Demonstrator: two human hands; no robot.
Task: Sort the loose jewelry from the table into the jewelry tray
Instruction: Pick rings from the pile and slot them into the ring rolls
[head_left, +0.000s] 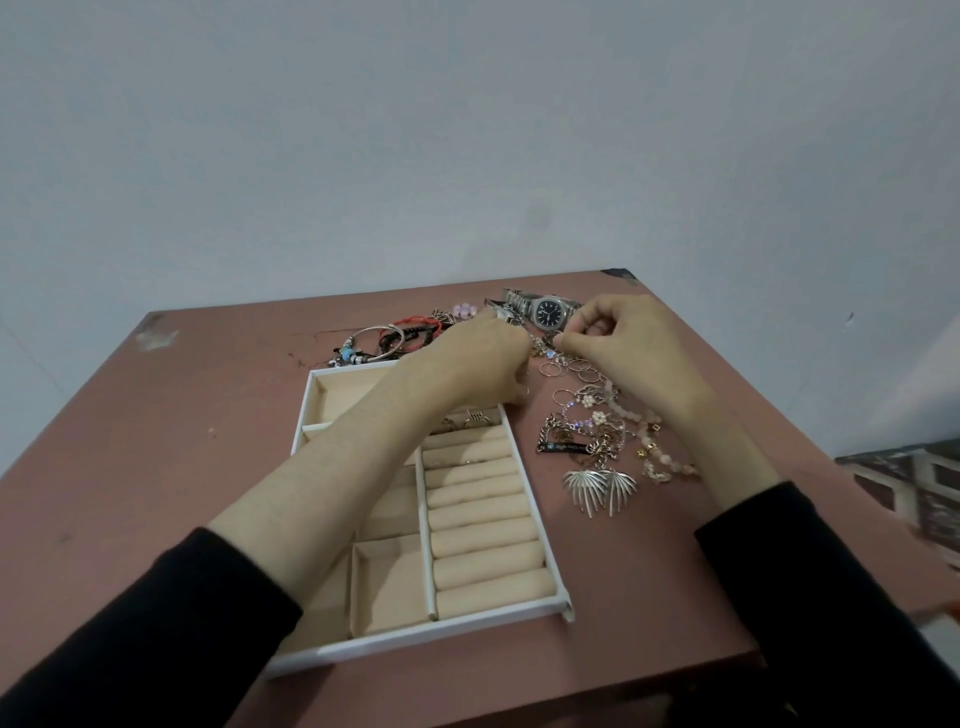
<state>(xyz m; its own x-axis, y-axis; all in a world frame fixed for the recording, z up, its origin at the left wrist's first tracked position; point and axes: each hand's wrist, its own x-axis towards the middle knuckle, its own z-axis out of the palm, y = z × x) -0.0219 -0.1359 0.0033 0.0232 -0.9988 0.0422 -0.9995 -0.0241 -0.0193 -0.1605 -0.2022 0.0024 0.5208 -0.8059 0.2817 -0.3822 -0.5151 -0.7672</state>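
Little sorted yet, at a guess. Found a white jewelry tray (415, 631) on the pink table (182, 441), beige-lined, bare but for a few small pieces (467, 418) at its far end. Saw most loose jewelry (597, 431) heaped just right of it. Caught left hand (478, 358) and right hand (623, 343), fingers curled, pinching one thin chain (543, 349) above the heap

Matt reddish-brown table top (208, 467), scuffed, chipped at the far corners. Smooth white rim on jewelry tray (561, 597); soft matt beige cloth over ring rolls (483, 530). Polished steel wristwatch (548, 310) with glossy dark dial. Shiny silvery metal in fan-shaped earrings (600, 486) and thin chain (543, 349). Glassy pale pink beads (631, 415). Red cord bracelet (415, 327). Matt black cloth sleeves (156, 623).
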